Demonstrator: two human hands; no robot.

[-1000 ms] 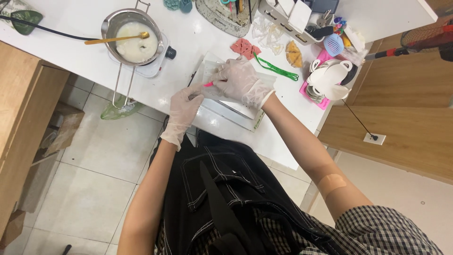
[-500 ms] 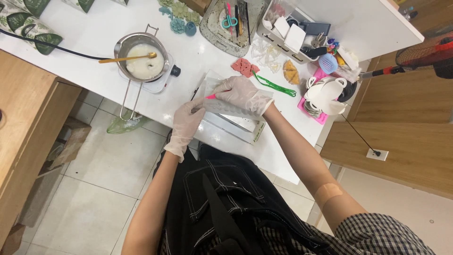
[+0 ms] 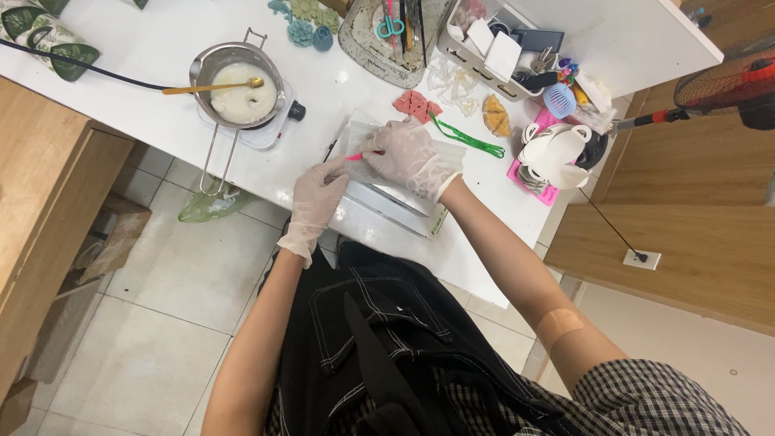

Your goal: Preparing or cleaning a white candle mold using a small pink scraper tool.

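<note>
A white table (image 3: 161, 97) stands over a tiled floor, crowded with craft bits. The right hand (image 3: 408, 153), gloved, pinches a thin pink tool (image 3: 355, 157) and presses its tip onto a clear flat tray (image 3: 387, 190) at the table's near edge. The left hand (image 3: 315, 202), also gloved, lies loosely curled on the tray's near-left corner, steadying it. This looks like fine work on the tray; next calls for small, steady strokes. Left of the tray sits a pot of white wax (image 3: 238, 85).

A pot (image 3: 239, 90) sits on the table (image 3: 153, 105), left of the tray (image 3: 387, 198).
</note>
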